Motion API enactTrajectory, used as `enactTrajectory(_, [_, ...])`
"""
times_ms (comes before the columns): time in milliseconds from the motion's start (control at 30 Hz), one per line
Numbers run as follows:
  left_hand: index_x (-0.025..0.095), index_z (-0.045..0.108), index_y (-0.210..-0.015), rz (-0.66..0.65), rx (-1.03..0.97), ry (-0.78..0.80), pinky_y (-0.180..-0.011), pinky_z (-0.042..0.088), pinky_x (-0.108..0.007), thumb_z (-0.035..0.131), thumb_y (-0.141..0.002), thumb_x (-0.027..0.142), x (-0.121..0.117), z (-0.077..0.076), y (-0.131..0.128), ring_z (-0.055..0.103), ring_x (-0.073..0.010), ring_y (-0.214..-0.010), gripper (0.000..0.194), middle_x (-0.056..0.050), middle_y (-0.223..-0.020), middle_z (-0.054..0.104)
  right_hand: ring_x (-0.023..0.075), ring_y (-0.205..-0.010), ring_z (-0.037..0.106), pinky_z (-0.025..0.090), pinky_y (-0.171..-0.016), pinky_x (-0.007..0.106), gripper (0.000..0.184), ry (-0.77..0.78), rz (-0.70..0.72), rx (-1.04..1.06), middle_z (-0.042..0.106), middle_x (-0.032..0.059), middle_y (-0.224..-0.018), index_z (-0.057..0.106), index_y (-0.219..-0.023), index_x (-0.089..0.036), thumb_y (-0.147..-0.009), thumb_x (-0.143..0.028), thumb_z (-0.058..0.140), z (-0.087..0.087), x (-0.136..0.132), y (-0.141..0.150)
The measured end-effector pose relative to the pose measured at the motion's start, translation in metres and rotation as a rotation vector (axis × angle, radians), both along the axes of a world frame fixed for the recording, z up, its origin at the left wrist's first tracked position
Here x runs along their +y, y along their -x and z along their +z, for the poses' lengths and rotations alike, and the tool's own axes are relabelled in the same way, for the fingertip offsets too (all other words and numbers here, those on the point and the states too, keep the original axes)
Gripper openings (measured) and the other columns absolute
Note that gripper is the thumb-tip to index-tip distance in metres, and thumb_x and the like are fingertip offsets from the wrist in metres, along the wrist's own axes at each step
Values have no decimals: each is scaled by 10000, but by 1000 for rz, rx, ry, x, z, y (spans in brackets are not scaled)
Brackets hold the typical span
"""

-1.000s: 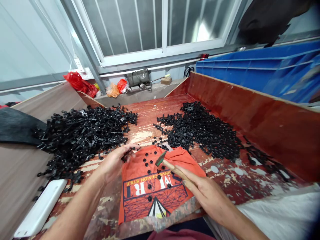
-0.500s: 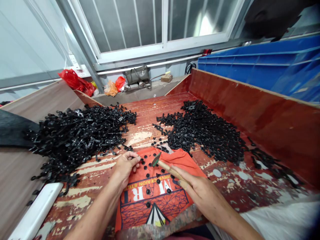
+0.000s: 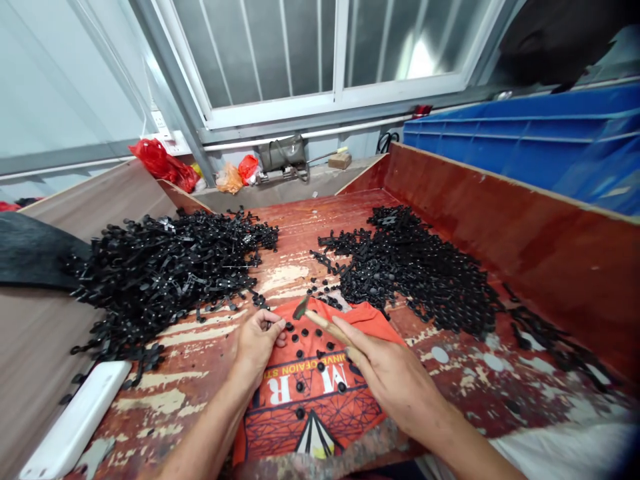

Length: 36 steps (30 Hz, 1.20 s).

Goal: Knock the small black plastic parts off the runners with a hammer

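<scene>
My right hand [image 3: 385,370] grips the pale wooden handle of a small hammer [image 3: 320,322]. Its dark greenish head is raised near the top of an orange printed cloth [image 3: 360,403]. Several small round black plastic pieces [image 3: 300,387] lie scattered over this cloth. At the cloth's upper left edge, my left hand [image 3: 257,343] is closed in a pinch, thumb against forefinger, right beside one of the black pieces. What sits between those fingertips is too small and hidden to make out.
A large heap of black plastic parts [image 3: 170,267] lies at left, another black heap [image 3: 420,273] at right. A white oblong case [image 3: 75,420] is at lower left. A red-brown board [image 3: 500,207] walls the right side, with a blue crate [image 3: 525,140] beyond. Plastic bags [image 3: 230,179] lie at the back.
My left hand came from the left edge of the cloth, where it held black parts, to a pinch at the cloth's upper left. The hammer head shifted left and up.
</scene>
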<state>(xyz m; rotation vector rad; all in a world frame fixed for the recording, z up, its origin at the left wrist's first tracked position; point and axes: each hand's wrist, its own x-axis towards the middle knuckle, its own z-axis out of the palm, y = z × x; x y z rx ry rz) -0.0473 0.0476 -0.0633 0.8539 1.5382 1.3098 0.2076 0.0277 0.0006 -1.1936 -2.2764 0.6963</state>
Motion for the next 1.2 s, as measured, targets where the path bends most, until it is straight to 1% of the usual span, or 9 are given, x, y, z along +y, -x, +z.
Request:
enactTrajectory(200, [165,575,-730,3,-22,-10,-463,485,-186,800,-611,401,-2,-2,1,595,-100,-440,347,28,-507,633,187,-780,743,577,-671,281,591,-64,-21,-187,779,-17,-1023,332,-1515,-429,-982,-200,447,-3,4,16])
enactTrajectory(333, [166,575,-721,9,-32,-2,-476,503,-195,811,-601,417,-2,0,0,599,-98,-442,365,25,-515,638,202,-836,731,564,-688,303,584,-65,-44,-163,763,-1,-1081,264,-1543,-417,-1006,-223,387,-2,6,16])
enactTrajectory(467, [162,583,-711,9,-30,20,-448,488,-192,825,-568,446,0,0,-1,594,-103,-421,400,19,-495,630,203,-745,725,539,-627,296,553,3,11,-248,771,4,-1022,368,-1503,-430,-991,-226,414,-1,8,19])
enactTrajectory(600, [166,576,-717,11,-25,34,-460,509,-203,833,-557,446,2,-1,-1,600,-107,-426,412,28,-500,627,217,-811,722,533,-661,316,537,-30,-46,-206,761,29,-1045,315,-1540,-370,-1018,-251,361,-5,9,20])
enactTrajectory(767, [168,582,-723,5,-6,57,-479,518,-216,826,-571,438,2,2,2,615,-118,-444,395,26,-515,636,185,-758,715,499,-627,251,513,-2,12,-210,774,4,-975,403,-1495,-404,-1003,-259,417,-8,11,22])
enactTrajectory(867, [171,586,-731,-16,-1,61,-494,511,-215,820,-577,437,0,3,5,615,-120,-454,387,21,-522,645,170,-792,711,492,-655,240,527,-4,-6,-200,765,-8,-1042,372,-1505,-420,-1007,-251,417,-7,10,23])
enactTrajectory(1033, [190,585,-739,-130,74,95,-483,467,-210,808,-588,494,-1,3,7,568,-118,-458,406,30,-521,623,182,-808,714,512,-708,254,532,30,-33,-172,774,15,-1011,400,-1505,-362,-989,-263,486,4,12,20])
enactTrajectory(1133, [203,586,-683,-316,220,80,-437,392,-199,815,-573,515,8,27,16,470,-102,-415,401,56,-486,559,187,-903,721,542,-806,301,514,126,-81,41,744,-6,-1153,380,-1505,-400,-1011,-265,430,19,9,7])
enactTrajectory(1200, [206,629,-677,-389,403,41,-461,380,-189,847,-534,478,22,65,35,476,-102,-455,377,56,-527,585,187,-1128,659,490,-983,355,513,212,-50,230,643,-44,-1345,382,-1490,-441,-1022,-231,378,26,2,-8])
